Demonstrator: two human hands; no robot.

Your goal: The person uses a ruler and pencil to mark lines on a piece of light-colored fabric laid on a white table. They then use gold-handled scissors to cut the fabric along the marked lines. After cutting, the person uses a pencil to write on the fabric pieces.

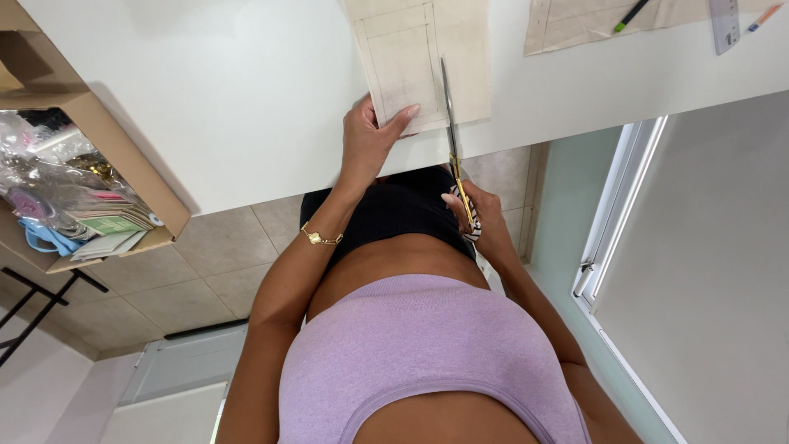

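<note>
A beige piece of fabric with drawn pencil lines lies at the near edge of a white table. My left hand presses its corner flat, thumb on top of the cloth. My right hand, below the table edge, grips the gold handles of a pair of scissors. The long blades point away from me and lie along a drawn line in the fabric. Something striped black and white shows in my right palm by the handles.
A second beige fabric piece lies at the far right with a green pen, a clear ruler and an orange pencil. A cardboard box full of packets sits on the left. Tiled floor lies below.
</note>
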